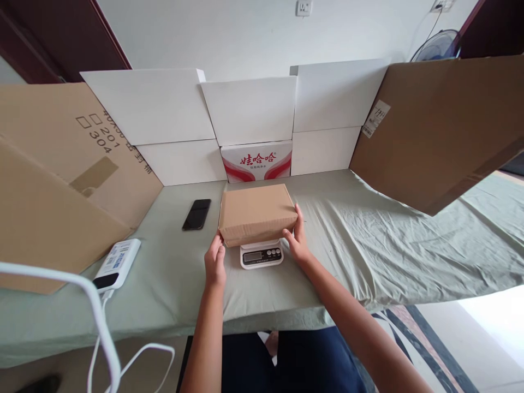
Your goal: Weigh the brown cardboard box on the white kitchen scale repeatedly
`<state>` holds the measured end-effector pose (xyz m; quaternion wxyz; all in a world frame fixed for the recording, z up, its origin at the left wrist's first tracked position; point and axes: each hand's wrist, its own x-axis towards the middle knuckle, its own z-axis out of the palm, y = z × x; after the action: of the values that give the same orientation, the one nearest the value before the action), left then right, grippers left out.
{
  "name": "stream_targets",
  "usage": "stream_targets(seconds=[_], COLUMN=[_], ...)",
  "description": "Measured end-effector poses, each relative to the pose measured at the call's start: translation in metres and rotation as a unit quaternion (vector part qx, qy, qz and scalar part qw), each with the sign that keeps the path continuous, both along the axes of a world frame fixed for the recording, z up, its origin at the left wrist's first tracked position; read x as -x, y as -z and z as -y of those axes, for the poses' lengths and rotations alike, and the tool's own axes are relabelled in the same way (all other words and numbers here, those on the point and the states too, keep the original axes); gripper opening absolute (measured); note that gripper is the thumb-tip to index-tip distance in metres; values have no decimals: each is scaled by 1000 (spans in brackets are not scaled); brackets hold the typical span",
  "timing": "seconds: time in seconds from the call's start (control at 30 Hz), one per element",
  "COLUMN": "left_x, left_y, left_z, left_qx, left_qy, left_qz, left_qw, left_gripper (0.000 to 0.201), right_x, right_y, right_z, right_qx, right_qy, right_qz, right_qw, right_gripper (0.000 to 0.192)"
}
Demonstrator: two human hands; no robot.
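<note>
A closed brown cardboard box (257, 210) sits on or just over a small white digital scale (262, 265). Its underside hides the weighing plate, so I cannot tell whether the two touch. At the box's near left corner, my left hand (215, 261) grips the lower edge. My right hand (298, 237) holds the right side, thumb on the front face and fingers along the side. The scale's dark panel, with a small display and several round buttons, shows below the box front; no reading can be made out.
A black phone (197, 214) lies left of the box. Further left are a white power bank (118, 265) with a cable and a large cardboard panel (61, 180). White boxes (249, 109) line the back; another cardboard panel (438, 131) stands right. Green cloth (172, 295) covers the table.
</note>
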<state>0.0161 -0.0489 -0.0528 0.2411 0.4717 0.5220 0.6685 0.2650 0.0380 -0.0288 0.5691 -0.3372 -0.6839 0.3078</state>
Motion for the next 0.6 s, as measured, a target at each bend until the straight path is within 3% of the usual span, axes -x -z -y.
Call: stream_targets(seconds=[0.1,0.27,0.43,0.6], left_x=[-1,-3,-5,-7], left_y=[-4,-17,-20,-17], left_z=[0,2,2,0], left_qx=[-18,-97,-83,-79], left_qy=[3,-67,-57,-44], left_qz=[3,23,33,47], left_qw=[1000,993,994,995], left_gripper=[64,64,63,65], right_x=[-1,-6,-9,-7], right_y=[-1,-5,-8,-6], right_z=[0,-6,-12,-12], right_qx=[-12,-9,23,20], right_qy=[6,48,78,58], right_qz=[0,-64,-137,-128], right_qw=[1000,997,987,990], right_gripper=[77,74,72,71])
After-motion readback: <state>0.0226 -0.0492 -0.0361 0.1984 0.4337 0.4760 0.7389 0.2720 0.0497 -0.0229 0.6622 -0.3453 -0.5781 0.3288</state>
